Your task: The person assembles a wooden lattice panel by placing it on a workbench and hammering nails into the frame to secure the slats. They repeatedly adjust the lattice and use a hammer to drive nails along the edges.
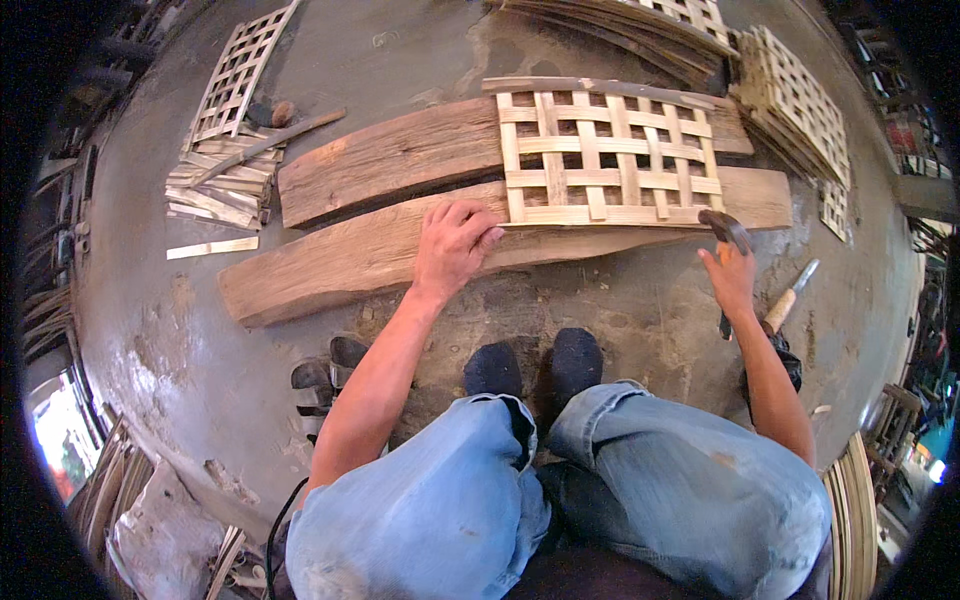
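Observation:
A woven lattice panel [612,180] of pale flat strips lies across two thick wooden beams [400,236]. A darker strip [570,84] runs along the panel's far edge. At its near left corner, my left hand [455,245] is closed, thumb and fingers pinching the edge there; the exact grip is partly hidden. My right hand [734,275] is wrapped around the handle of a hammer [727,231]. The dark hammer head sits over the panel's near right corner; whether it touches cannot be told.
A knife [792,296] with a wooden handle lies right of my right forearm. Finished lattice panels [795,105] are stacked at far right. Left of the beams are a pile of short strips [222,185], a stick [270,147] and another panel [240,70]. Sandals [335,370] lie near my left arm.

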Tool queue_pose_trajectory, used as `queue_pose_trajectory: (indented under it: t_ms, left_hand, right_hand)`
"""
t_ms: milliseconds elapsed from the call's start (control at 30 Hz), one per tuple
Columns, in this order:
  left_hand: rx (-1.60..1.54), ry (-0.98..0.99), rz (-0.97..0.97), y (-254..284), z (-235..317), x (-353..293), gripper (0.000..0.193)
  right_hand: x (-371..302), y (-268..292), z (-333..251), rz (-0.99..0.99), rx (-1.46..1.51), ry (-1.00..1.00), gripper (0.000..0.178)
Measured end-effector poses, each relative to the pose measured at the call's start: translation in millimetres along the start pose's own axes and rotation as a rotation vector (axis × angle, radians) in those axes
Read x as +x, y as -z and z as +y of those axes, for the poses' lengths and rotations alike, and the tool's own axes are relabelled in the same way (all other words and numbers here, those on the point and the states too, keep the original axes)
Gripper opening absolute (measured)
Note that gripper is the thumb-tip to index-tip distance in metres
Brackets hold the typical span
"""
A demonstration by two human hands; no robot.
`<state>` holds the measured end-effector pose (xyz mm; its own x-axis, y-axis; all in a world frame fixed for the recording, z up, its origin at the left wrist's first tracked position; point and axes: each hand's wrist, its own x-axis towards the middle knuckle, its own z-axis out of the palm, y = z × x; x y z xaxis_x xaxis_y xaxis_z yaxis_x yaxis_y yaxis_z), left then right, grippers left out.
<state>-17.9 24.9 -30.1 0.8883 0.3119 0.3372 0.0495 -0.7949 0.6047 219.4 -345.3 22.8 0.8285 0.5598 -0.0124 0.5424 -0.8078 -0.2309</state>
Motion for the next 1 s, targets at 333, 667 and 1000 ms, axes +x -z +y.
queue_pose_trajectory:
  t_ms: [333,667,1000]
  left_hand:
    - [-0.49,0.461,-0.107,27.5,46.2,-10.7,0.027]
    - [-0.794,0.778,-0.18,16.6,49.8,-8.0,0.028]
    - [-0.54,0.701,-0.095,15.3,32.3,16.5,0.022]
  right_hand:
    - [-9.4,21.6,-4.0,0.066,0.289,-0.095,0.035]
    - [38.4,41.1,-64.9,-0.038,0.214,0.509,0.037]
    - [76.9,3.7,-53.9,-0.24,0.721,0.115,0.036]
